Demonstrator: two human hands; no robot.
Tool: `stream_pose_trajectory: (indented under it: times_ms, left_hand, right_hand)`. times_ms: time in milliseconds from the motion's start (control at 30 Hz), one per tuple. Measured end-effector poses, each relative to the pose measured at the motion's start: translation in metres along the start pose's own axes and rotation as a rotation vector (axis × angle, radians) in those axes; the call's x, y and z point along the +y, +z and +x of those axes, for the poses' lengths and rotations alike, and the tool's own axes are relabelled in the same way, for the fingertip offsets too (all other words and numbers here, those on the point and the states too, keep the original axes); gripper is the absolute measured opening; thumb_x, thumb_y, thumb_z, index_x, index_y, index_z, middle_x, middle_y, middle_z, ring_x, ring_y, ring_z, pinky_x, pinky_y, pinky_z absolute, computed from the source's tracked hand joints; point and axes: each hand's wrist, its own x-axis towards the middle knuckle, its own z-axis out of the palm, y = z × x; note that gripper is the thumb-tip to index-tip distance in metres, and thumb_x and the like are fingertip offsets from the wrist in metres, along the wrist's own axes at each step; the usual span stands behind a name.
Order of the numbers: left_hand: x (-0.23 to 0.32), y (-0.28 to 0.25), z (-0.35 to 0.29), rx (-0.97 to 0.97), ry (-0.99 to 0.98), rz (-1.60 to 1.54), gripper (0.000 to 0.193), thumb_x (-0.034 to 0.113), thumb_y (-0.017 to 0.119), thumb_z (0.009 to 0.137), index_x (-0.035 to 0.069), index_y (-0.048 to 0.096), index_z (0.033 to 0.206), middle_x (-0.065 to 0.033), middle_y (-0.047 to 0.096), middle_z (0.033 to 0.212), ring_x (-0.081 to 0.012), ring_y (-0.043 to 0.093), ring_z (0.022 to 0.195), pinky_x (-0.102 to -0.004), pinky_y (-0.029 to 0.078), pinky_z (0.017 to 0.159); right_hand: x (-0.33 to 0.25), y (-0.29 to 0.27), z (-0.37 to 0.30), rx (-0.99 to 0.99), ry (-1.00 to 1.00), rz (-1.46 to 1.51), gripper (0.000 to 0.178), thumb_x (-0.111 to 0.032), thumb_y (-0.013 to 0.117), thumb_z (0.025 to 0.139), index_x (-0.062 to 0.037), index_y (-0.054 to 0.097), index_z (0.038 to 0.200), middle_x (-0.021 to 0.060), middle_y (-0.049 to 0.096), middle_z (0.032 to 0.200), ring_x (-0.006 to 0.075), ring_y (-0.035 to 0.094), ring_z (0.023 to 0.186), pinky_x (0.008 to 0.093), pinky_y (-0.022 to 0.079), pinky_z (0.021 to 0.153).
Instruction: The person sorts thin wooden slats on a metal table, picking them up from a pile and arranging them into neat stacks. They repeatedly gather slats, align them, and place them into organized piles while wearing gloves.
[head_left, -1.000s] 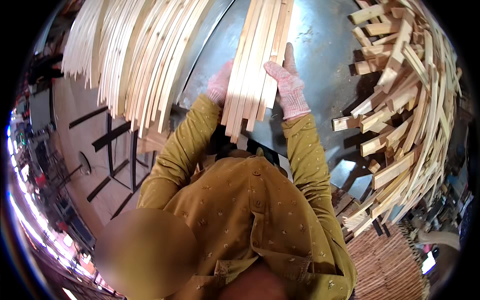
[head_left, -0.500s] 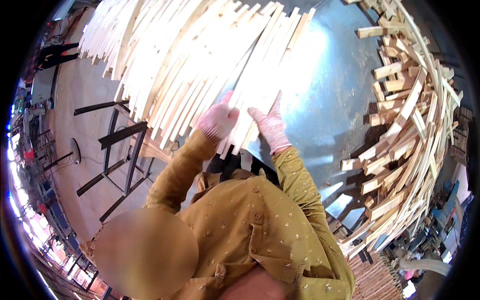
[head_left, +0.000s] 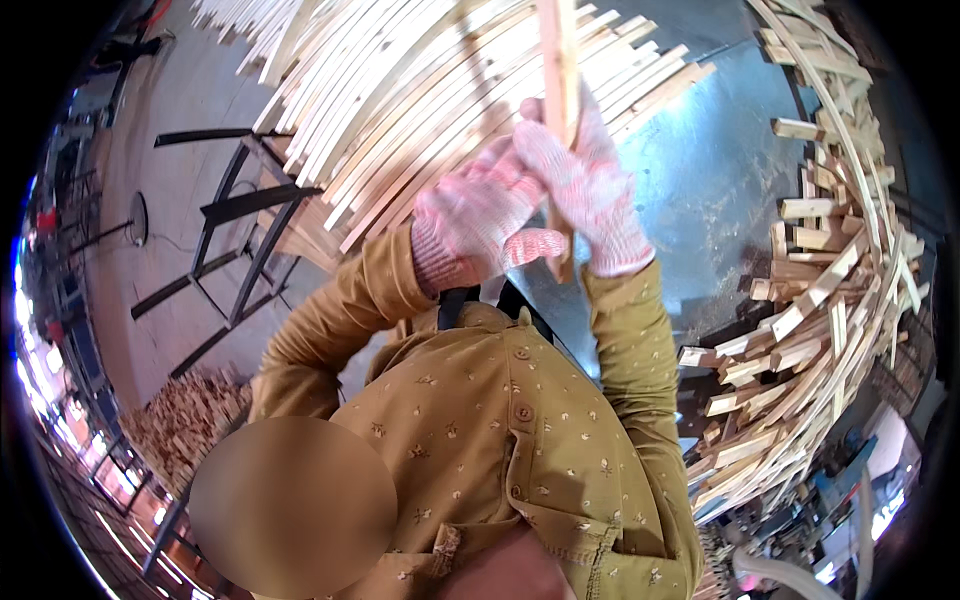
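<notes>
Above the metal tabletop [head_left: 700, 190], a wooden strip [head_left: 561, 85] is being held lengthwise, its lower end pointing toward the tabletop's near edge and its far end being cut off by the upper border of the view. The strip is being gripped by the right hand [head_left: 588, 195], whose thumb is being laid across its front while fingers are showing on its far side. The left hand [head_left: 485, 212] is being kept over the tabletop's near part, its back being turned upward and its thumb being brought up to the strip's lower end; whether its fingers are being closed round the wood cannot be told, since they are being partly covered by the right hand. Both hands are being covered by pink-and-white knitted gloves. Across the left and far parts of the tabletop, many pale strips [head_left: 400, 150] are being supported side by side, some being washed out by glare. Along the tabletop's right side, a jumbled stack of wooden pieces [head_left: 825, 270] is being shown. To the left of the tabletop, a black metal frame [head_left: 258, 212] is being seen, and farther left of it, a round dark disc [head_left: 138, 218] is being held up on a stand.
</notes>
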Motion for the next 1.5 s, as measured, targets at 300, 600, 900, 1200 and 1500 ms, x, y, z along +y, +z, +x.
stream_pose_trajectory:
  times_ms: [300,600,900,1200,1500]
  left_hand:
    - [-0.074,-0.128,0.007,0.012,0.075,0.867,0.056,0.051,0.069,0.087,0.011,0.061,0.125,-0.0152,0.068,0.108,-0.0320,0.067,0.095,-0.0419,0.056,0.084]
    - [-0.244,-0.186,0.024,0.379,-0.680,0.731,0.058,0.050,0.059,0.094,0.010,0.055,0.136,-0.0127,0.050,0.144,-0.0362,0.049,0.131,-0.0454,0.043,0.109]
    - [-0.448,-0.114,0.108,0.350,-0.712,0.554,0.063,0.047,0.055,0.095,0.012,0.044,0.147,-0.0163,0.044,0.151,-0.0377,0.044,0.137,-0.0479,0.039,0.111]
    - [-0.523,-0.176,0.059,0.375,-0.647,0.405,0.074,0.049,0.058,0.092,0.014,0.035,0.153,-0.0209,0.053,0.142,-0.0413,0.054,0.127,-0.0479,0.042,0.108]
    - [-0.308,-0.103,-0.084,1.393,-0.636,0.144,0.058,0.036,0.068,0.092,-0.010,0.049,0.121,-0.0199,0.060,0.117,-0.0263,0.059,0.107,-0.0409,0.050,0.090]
  right_hand:
    - [-0.026,-0.030,0.037,-0.454,0.021,-0.629,0.053,-0.005,0.067,0.090,-0.0085,0.055,0.141,0.0076,0.064,0.129,0.0200,0.063,0.114,0.0307,0.055,0.095]
    - [-0.005,-0.074,0.058,0.479,-0.788,-0.855,0.048,-0.004,0.071,0.090,0.0001,0.058,0.136,0.0168,0.063,0.132,0.0280,0.064,0.115,0.0371,0.053,0.098]
    - [0.109,-0.022,-0.007,0.626,0.036,-0.599,0.054,-0.018,0.068,0.095,0.0037,0.050,0.141,0.0194,0.061,0.131,0.0278,0.061,0.117,0.0364,0.050,0.099]
    - [0.172,0.015,0.003,0.702,0.391,-1.014,0.083,-0.045,0.063,0.097,0.0062,0.028,0.152,0.0235,0.053,0.137,0.0270,0.057,0.116,0.0348,0.047,0.096]
    - [0.147,0.006,0.012,0.770,0.307,-0.221,0.065,-0.040,0.067,0.096,0.0028,0.048,0.143,0.0148,0.063,0.126,0.0218,0.060,0.110,0.0308,0.048,0.094]
